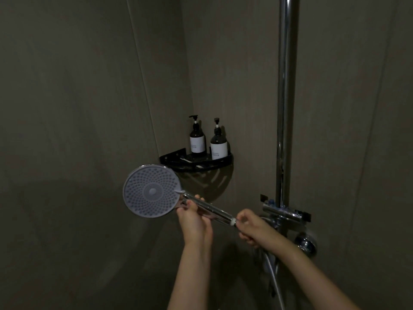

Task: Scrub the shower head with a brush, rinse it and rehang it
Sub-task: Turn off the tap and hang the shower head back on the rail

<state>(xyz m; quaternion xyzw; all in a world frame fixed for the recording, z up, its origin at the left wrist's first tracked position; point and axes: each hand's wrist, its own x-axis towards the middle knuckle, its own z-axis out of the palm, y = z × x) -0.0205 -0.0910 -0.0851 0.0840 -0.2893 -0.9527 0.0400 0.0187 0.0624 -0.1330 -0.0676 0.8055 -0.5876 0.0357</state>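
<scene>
The shower head [152,190] is round, grey and studded with nozzles, and its face points toward me. Its chrome handle [210,209] slants down to the right. My left hand [194,218] grips the handle just below the head. My right hand [251,227] is closed around the handle's lower end, where the white collar and the hose joint sit. The hose [276,285] drops from under my right hand. A thin pale brush-like stick [186,159] lies in the black corner shelf; what it is I cannot tell.
A chrome riser pipe [286,97] runs up the right wall, with the mixer valve and bracket [285,214] at its base. A black corner shelf [223,163] holds two dark pump bottles [197,142]. Dim grey walls surround everything.
</scene>
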